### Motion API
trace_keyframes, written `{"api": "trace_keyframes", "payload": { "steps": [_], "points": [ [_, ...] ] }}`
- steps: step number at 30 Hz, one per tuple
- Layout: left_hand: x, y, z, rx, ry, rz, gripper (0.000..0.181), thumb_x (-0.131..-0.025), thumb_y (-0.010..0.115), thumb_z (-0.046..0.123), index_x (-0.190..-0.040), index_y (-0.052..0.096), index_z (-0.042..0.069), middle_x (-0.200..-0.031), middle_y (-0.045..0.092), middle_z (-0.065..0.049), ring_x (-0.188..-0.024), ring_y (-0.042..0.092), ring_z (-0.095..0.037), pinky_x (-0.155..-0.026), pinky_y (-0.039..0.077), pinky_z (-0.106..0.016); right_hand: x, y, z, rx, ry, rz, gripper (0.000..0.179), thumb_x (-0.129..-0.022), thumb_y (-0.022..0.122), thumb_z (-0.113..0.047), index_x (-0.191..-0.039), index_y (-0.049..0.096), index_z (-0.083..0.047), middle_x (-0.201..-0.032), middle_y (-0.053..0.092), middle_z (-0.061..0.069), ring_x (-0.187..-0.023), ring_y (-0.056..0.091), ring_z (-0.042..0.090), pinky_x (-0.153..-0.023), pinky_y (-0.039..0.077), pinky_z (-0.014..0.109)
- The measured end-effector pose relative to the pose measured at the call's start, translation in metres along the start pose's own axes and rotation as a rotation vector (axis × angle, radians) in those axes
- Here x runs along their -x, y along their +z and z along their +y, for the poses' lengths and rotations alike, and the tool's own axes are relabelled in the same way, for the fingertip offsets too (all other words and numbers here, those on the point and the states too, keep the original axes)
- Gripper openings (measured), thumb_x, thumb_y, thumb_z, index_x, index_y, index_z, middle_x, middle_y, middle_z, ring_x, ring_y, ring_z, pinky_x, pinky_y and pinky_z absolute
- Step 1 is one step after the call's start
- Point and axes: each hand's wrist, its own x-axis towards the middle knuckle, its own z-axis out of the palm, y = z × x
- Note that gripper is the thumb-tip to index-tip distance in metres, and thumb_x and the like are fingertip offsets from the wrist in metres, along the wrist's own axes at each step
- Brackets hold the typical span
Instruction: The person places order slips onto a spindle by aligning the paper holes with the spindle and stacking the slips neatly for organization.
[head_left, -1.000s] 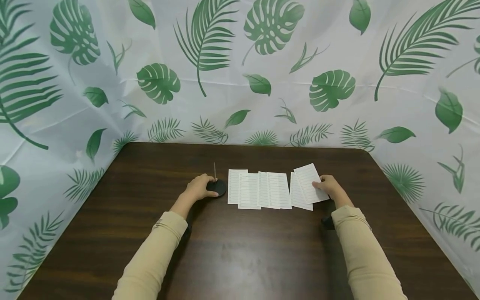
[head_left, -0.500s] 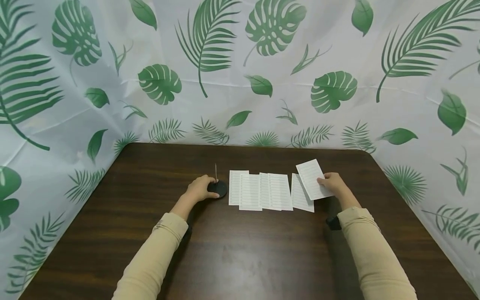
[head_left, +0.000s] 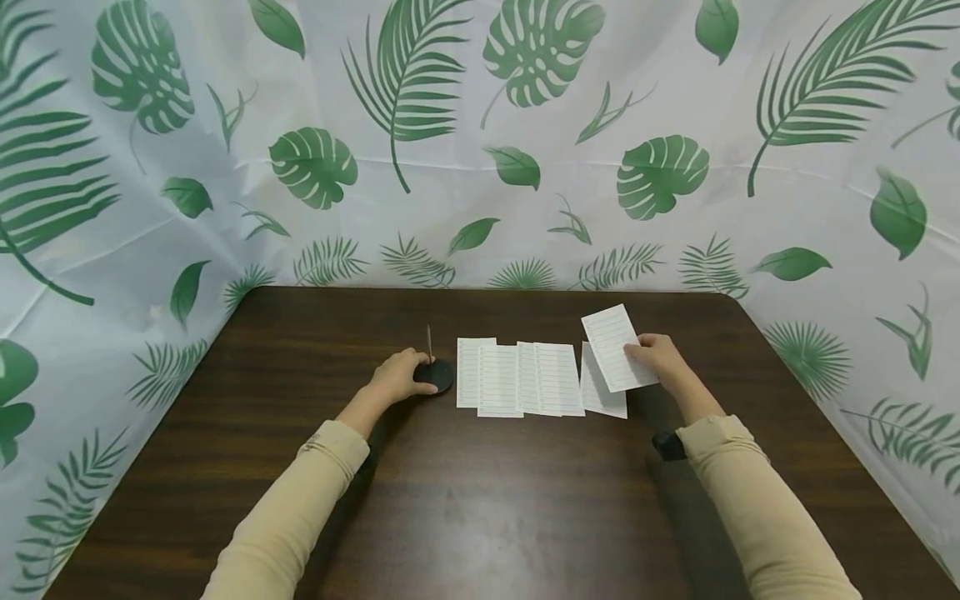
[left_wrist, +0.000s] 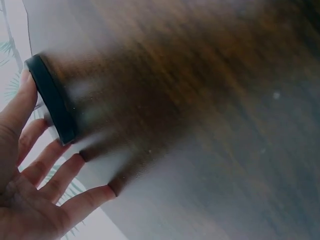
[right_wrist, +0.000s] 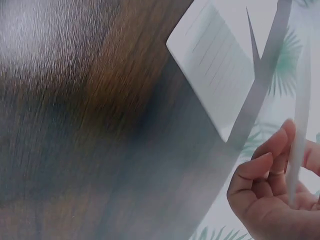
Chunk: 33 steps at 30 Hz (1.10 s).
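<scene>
Two hands are working over a dark brown table [head_left: 480,500], both nearer its far edge than the bottom of the head view. The left hand [head_left: 396,377] holds a round black disc [head_left: 437,380]. Its thumb is on one side and a finger is on the other, so they pinch the disc between them. The other fingers are spread out, with their tips down by the wood. A thin stick [head_left: 430,343] stands up from the disc. The disc sits on the table, left of the middle and well apart from the far left corner.

The right hand [head_left: 660,357] pinches one white card [head_left: 611,342] between its thumb and bent fingers. That card is up in the air, tipped to one side, toward the far right corner. In the right wrist view it shows almost edge-on.

Five more white cards [head_left: 499,379] lie flat in a row between the disc and the right hand, along the far edge but not touching it. Some lap over each other. The last one on the right is partly hidden by the card in the air. The cards have lines on them, but the writing is too small to read.

Both arms wear pale yellow sleeves [head_left: 757,496]. Past the far edge hangs a white cloth [head_left: 450,192] with green leaves on it.
</scene>
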Motion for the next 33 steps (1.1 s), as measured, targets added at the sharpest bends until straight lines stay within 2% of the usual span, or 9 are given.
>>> {"api": "trace_keyframes", "payload": {
  "steps": [3, 7, 10, 17, 22, 26, 29, 33],
  "points": [
    [-0.001, -0.001, -0.001, -0.006, 0.020, -0.008, 0.057, -0.082, 0.073, 0.032, -0.129, 0.055, 0.005, -0.126, 0.055, -0.019, -0.117, 0.053, -0.038, -0.093, 0.049, -0.056, 0.007, 0.005, -0.009, -0.022, -0.023, 0.004, 0.038, -0.096, 0.046, -0.011, -0.111, 0.048, 0.024, -0.073, 0.057, 0.003, -0.059, 0.049, 0.006, -0.051, 0.046, 0.021],
    [-0.002, -0.003, -0.001, -0.014, 0.014, -0.017, 0.056, -0.082, 0.073, 0.033, -0.127, 0.056, 0.006, -0.126, 0.055, -0.018, -0.118, 0.052, -0.038, -0.094, 0.049, -0.056, 0.009, 0.013, -0.016, -0.051, -0.017, 0.020, 0.039, -0.095, 0.048, -0.011, -0.115, 0.048, 0.023, -0.081, 0.059, 0.009, -0.061, 0.050, 0.005, -0.052, 0.048, 0.020],
    [-0.003, -0.003, 0.000, -0.017, 0.010, -0.024, 0.056, -0.081, 0.074, 0.033, -0.128, 0.056, 0.007, -0.126, 0.055, -0.017, -0.118, 0.052, -0.037, -0.094, 0.049, -0.055, 0.013, 0.016, -0.022, -0.066, 0.000, 0.029, 0.040, -0.095, 0.048, -0.013, -0.118, 0.048, 0.021, -0.082, 0.058, 0.008, -0.062, 0.050, 0.004, -0.052, 0.048, 0.019],
    [-0.003, -0.002, 0.004, -0.005, 0.014, -0.028, 0.058, -0.081, 0.073, 0.035, -0.129, 0.055, 0.008, -0.126, 0.055, -0.017, -0.117, 0.053, -0.037, -0.093, 0.049, -0.055, 0.022, 0.023, -0.036, -0.096, 0.008, -0.009, 0.042, -0.097, 0.046, -0.016, -0.121, 0.047, 0.019, -0.086, 0.059, 0.007, -0.064, 0.052, 0.005, -0.055, 0.049, 0.019],
    [-0.002, -0.003, 0.002, -0.011, 0.013, -0.020, 0.056, -0.082, 0.073, 0.034, -0.128, 0.055, 0.008, -0.125, 0.055, -0.016, -0.116, 0.053, -0.037, -0.092, 0.050, -0.055, 0.026, 0.037, -0.052, -0.110, 0.012, -0.025, 0.041, -0.097, 0.048, -0.017, -0.122, 0.049, 0.016, -0.092, 0.060, 0.010, -0.068, 0.051, 0.006, -0.058, 0.048, 0.019],
    [-0.002, -0.004, 0.000, -0.012, 0.017, -0.025, 0.057, -0.082, 0.072, 0.034, -0.129, 0.055, 0.008, -0.126, 0.055, -0.016, -0.116, 0.053, -0.037, -0.093, 0.049, -0.055, 0.030, 0.049, -0.064, -0.130, 0.017, -0.041, 0.038, -0.097, 0.049, -0.016, -0.121, 0.051, 0.014, -0.089, 0.060, 0.007, -0.068, 0.052, 0.006, -0.058, 0.047, 0.018],
    [-0.002, -0.005, 0.001, -0.012, 0.020, -0.030, 0.057, -0.083, 0.072, 0.035, -0.130, 0.054, 0.008, -0.127, 0.055, -0.016, -0.117, 0.053, -0.037, -0.093, 0.049, -0.055, 0.031, 0.057, -0.071, -0.119, 0.029, -0.048, 0.038, -0.097, 0.050, -0.018, -0.121, 0.052, 0.011, -0.094, 0.060, 0.009, -0.074, 0.052, 0.010, -0.061, 0.045, 0.018],
    [-0.003, -0.005, -0.001, -0.019, 0.018, -0.030, 0.057, -0.083, 0.072, 0.035, -0.129, 0.054, 0.008, -0.126, 0.055, -0.016, -0.117, 0.053, -0.037, -0.093, 0.049, -0.055, 0.032, 0.065, -0.080, -0.115, 0.005, -0.067, 0.038, -0.097, 0.050, -0.018, -0.121, 0.054, 0.010, -0.097, 0.061, 0.010, -0.077, 0.051, 0.012, -0.063, 0.044, 0.019]
  ]
}}
